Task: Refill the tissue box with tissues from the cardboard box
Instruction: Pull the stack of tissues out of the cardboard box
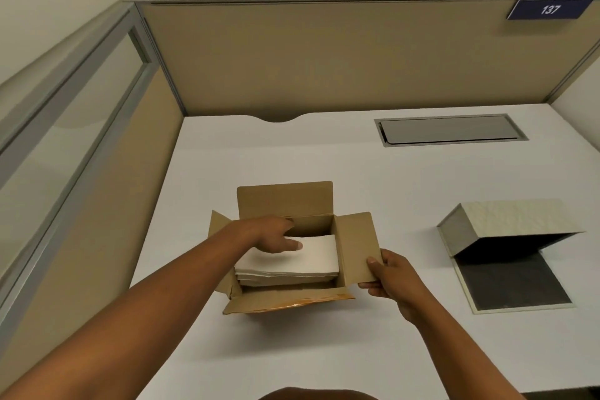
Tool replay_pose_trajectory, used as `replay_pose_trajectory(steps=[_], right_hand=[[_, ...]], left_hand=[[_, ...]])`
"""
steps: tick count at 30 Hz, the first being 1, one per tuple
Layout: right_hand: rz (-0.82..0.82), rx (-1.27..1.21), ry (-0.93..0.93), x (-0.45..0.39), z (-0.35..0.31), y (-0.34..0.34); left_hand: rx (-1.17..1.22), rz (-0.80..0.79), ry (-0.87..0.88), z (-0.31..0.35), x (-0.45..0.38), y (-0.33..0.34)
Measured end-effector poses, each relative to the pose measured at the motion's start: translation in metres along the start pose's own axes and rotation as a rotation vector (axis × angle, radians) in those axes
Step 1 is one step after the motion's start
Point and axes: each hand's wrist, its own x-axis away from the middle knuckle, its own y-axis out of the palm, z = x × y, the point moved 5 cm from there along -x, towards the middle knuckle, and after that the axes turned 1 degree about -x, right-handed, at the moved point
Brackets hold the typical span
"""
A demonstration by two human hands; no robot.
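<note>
Resting flat on tissues [302, 256], left hand [276, 235]; right hand [391, 274] pinches cardboard box [357, 247] flap; sign [550, 9] reads "137".

Left hand [276, 235] on tissues [308, 256] in cardboard box [285, 201]; right hand [391, 276] pinches its flap.

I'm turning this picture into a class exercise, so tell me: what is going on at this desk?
A person is emptying a brown cardboard box on a white desk. The left hand lies on the white tissue stack inside; the right hand holds the box's right flap. The grey tissue box stands open to the right, with no tissues visible in it.
</note>
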Motion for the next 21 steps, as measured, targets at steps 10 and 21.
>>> replay_pose_trajectory(steps=[10, 21], right_hand=[[-0.028, 0.014, -0.018, -0.001, 0.001, -0.002], [-0.033, -0.009, 0.006, -0.006, 0.006, -0.002]], left_hand=[[0.026, -0.175, -0.012, -0.009, -0.019, 0.024], [-0.046, -0.277, -0.008, -0.009, -0.033, 0.034]])
